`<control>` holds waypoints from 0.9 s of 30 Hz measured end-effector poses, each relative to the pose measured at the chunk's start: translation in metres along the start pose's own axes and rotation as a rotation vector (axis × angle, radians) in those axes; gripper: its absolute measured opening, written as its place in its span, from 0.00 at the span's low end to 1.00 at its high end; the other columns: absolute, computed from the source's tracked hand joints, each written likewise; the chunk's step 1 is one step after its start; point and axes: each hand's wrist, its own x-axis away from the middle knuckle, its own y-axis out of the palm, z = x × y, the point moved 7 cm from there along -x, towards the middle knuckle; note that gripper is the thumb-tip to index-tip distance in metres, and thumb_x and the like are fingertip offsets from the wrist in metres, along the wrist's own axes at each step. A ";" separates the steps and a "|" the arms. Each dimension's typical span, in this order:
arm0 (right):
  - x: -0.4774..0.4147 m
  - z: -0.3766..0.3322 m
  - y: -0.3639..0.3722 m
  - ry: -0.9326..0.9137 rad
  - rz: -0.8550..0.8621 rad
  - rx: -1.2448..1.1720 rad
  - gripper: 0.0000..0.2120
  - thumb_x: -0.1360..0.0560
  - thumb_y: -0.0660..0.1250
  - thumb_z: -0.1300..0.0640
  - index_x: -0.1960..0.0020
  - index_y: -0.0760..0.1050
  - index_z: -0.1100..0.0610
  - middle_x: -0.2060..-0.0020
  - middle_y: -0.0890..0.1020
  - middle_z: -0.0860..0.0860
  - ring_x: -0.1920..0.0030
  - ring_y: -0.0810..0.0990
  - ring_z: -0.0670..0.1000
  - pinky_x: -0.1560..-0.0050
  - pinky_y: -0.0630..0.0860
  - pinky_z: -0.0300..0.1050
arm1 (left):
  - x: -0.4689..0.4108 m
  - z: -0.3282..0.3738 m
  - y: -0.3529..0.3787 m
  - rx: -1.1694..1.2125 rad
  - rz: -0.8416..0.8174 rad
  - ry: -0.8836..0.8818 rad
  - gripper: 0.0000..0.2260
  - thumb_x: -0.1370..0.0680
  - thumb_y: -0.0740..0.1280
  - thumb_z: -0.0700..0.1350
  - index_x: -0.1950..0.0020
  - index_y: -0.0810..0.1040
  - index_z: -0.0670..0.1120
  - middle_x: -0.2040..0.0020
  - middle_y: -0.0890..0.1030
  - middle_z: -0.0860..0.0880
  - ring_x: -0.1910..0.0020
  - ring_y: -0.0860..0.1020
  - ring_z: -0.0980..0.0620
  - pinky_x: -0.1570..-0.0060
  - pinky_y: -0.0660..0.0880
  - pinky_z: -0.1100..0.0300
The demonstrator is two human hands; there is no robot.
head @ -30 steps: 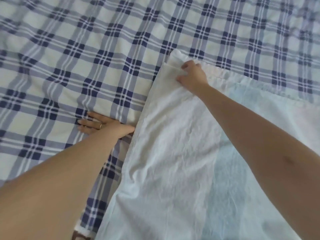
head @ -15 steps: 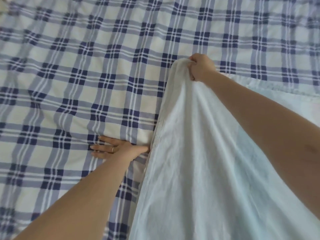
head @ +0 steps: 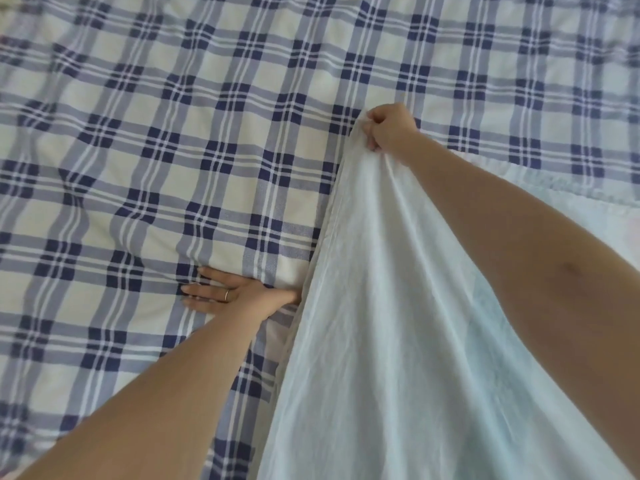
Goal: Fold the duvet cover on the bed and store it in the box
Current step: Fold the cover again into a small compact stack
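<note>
The white duvet cover (head: 381, 323) lies over the right part of the bed and is pulled up into a tent-like ridge. My right hand (head: 391, 129) is clenched on its far corner and holds that corner above the bed. My left hand (head: 235, 292) rests flat on the blue-and-white plaid sheet (head: 173, 133) with its fingers spread, a ring on one finger. Its thumb touches the cover's left edge. No box is in view.
The plaid sheet covers the whole bed to the left of and beyond the cover. A flat part of the white cover (head: 588, 209) stays on the bed at the right, behind my right forearm.
My right hand has closed on the cover's far corner and raised it off the bed, so the cloth now hangs in a ridge. My left hand stays pressed on the sheet.
</note>
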 end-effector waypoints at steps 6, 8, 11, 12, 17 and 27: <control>0.040 -0.006 0.014 -0.266 -0.006 0.024 0.28 0.24 0.61 0.66 0.27 0.59 0.50 0.31 0.60 0.51 0.52 0.73 0.46 0.54 0.77 0.35 | 0.003 0.000 -0.007 0.029 0.049 -0.032 0.77 0.54 0.74 0.73 0.30 0.24 0.40 0.27 0.30 0.35 0.27 0.32 0.36 0.28 0.42 0.37; 0.075 0.003 -0.002 -0.371 0.042 0.071 0.27 0.26 0.57 0.70 0.29 0.62 0.53 0.31 0.60 0.51 0.46 0.73 0.48 0.45 0.75 0.38 | 0.010 -0.001 -0.007 0.077 0.083 -0.044 0.77 0.54 0.74 0.73 0.29 0.25 0.41 0.27 0.31 0.36 0.26 0.33 0.37 0.28 0.42 0.38; 0.123 0.041 -0.031 -0.484 0.175 0.334 0.24 0.27 0.54 0.71 0.34 0.68 0.56 0.34 0.67 0.50 0.44 0.73 0.50 0.43 0.70 0.43 | 0.016 0.005 -0.003 0.166 0.084 0.053 0.71 0.46 0.74 0.71 0.27 0.27 0.42 0.26 0.31 0.37 0.26 0.33 0.37 0.29 0.38 0.38; 0.138 0.057 -0.042 -0.482 0.215 0.415 0.24 0.28 0.54 0.72 0.35 0.69 0.56 0.35 0.69 0.50 0.45 0.73 0.50 0.43 0.68 0.44 | 0.019 0.004 -0.003 0.198 0.084 0.060 0.70 0.46 0.73 0.72 0.27 0.28 0.43 0.26 0.31 0.38 0.26 0.33 0.38 0.29 0.38 0.38; 0.196 0.122 -0.115 -0.326 0.396 0.524 0.23 0.26 0.55 0.72 0.34 0.69 0.59 0.35 0.71 0.55 0.37 0.70 0.58 0.39 0.65 0.50 | 0.043 -0.018 -0.018 0.300 0.092 0.107 0.63 0.37 0.78 0.60 0.25 0.30 0.45 0.25 0.33 0.39 0.25 0.36 0.42 0.28 0.42 0.38; 0.178 0.191 -0.235 0.086 0.279 0.512 0.26 0.20 0.55 0.63 0.24 0.55 0.51 0.25 0.60 0.49 0.35 0.72 0.58 0.47 0.70 0.46 | 0.134 0.051 0.085 -0.297 -0.165 0.779 0.57 0.36 0.64 0.74 0.27 0.27 0.54 0.27 0.25 0.46 0.27 0.28 0.49 0.31 0.33 0.37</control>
